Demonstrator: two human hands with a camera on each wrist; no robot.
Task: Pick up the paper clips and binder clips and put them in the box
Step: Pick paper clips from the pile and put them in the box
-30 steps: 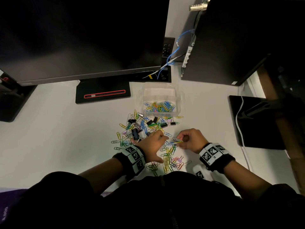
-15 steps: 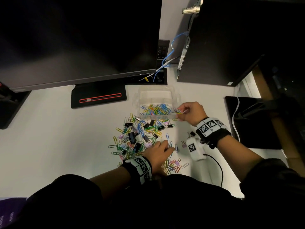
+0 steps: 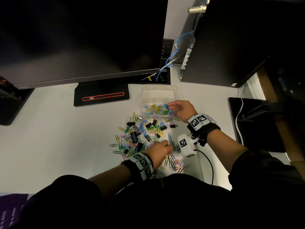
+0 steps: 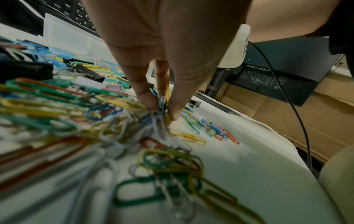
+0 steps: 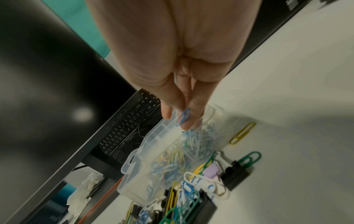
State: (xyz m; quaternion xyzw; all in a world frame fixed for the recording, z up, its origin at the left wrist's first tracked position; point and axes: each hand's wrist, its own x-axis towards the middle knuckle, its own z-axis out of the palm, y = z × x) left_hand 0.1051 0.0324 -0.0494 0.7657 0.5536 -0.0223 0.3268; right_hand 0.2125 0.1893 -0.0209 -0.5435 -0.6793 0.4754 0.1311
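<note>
Clear box (image 3: 179,94) sits behind the clip pile (image 3: 140,134), part-filled with paper clips. Right hand (image 3: 182,109) over the box, fingers loose, blue paper clip (image 5: 183,116) at the fingertips; grip unclear. Left hand (image 4: 162,63) pinches a clip bunch (image 4: 160,119) at the pile's near edge; count lost in blur.

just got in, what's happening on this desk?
A person is sorting clips into the clear plastic box. Their right hand is over the box, with a blue paper clip at its fingertips above the coloured clips already inside. Their left hand is down on the white desk, pinching a small bunch of paper clips from the scattered pile of coloured paper clips and black binder clips. Most of that pile is not yet in the box.
</note>
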